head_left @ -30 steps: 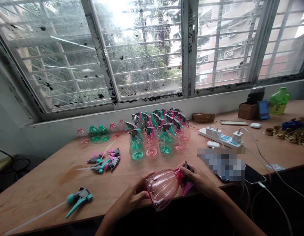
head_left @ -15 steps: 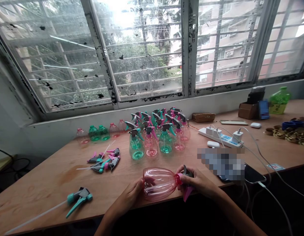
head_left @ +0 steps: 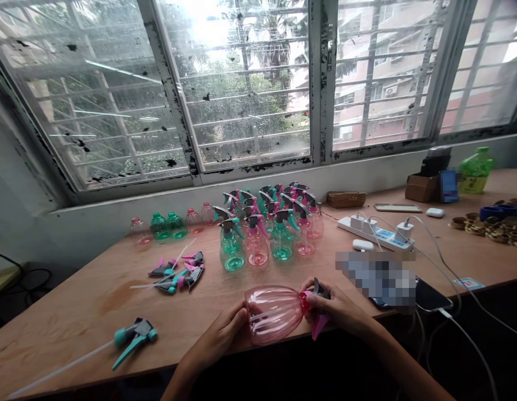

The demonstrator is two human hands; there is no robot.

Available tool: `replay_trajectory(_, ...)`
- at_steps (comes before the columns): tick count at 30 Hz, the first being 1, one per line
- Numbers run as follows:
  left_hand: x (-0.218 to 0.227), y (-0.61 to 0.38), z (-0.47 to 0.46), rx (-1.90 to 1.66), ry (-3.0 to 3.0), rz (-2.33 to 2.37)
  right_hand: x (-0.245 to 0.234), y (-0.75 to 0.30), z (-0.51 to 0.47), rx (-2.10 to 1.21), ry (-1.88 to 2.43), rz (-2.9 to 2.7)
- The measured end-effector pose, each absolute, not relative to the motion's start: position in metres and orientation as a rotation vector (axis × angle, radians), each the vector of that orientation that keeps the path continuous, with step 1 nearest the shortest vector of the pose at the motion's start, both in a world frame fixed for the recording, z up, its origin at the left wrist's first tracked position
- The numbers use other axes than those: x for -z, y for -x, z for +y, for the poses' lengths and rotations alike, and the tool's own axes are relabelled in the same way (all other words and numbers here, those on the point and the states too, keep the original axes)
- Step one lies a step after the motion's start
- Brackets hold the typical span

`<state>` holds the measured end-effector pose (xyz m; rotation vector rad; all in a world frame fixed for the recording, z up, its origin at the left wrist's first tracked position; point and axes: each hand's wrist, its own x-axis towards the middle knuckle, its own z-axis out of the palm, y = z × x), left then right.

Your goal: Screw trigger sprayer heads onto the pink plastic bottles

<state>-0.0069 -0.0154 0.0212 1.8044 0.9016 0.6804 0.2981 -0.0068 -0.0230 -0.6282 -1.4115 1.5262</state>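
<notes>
A clear pink spray bottle (head_left: 275, 314) lies sideways in the air over the table's front edge. My left hand (head_left: 230, 328) is closed around its base end. At the neck, my right hand (head_left: 331, 305) grips the pink and grey spray head (head_left: 320, 326), its fingers wrapped at the collar. The spray head sits at the bottle's mouth; whether its thread is tight I cannot tell. Left of my hands a teal and grey spray head (head_left: 137, 337) with a long clear tube rests on the table. Further back lies a small pile of loose spray heads (head_left: 175, 275).
Several assembled green and pink spray bottles (head_left: 282, 239) stand in a group behind my hands. Headless bottles (head_left: 160, 227) line the wall at the left. To the right are a power strip (head_left: 378, 233), a charging phone (head_left: 432, 294), cables and a cardboard box (head_left: 421, 187).
The bottle has turned a little in my hands and its base end has shifted slightly right. My left hand moved with it; the loose spray heads have stayed put.
</notes>
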Motion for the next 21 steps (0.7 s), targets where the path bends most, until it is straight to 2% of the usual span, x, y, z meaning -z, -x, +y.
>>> replay_trajectory(10, -0.0199, 0.0068, -0.0148, -0.758, -1.78, 0.897, 0.0232, -0.2985, -0.0067, -1.519, 0.625, -1.418)
replay_trajectory(21, -0.0184, 0.0062, -0.0137, -0.668, -1.742, 0.879, 0.0174, -0.2956, -0.0085, -1.523, 0.66, -1.388)
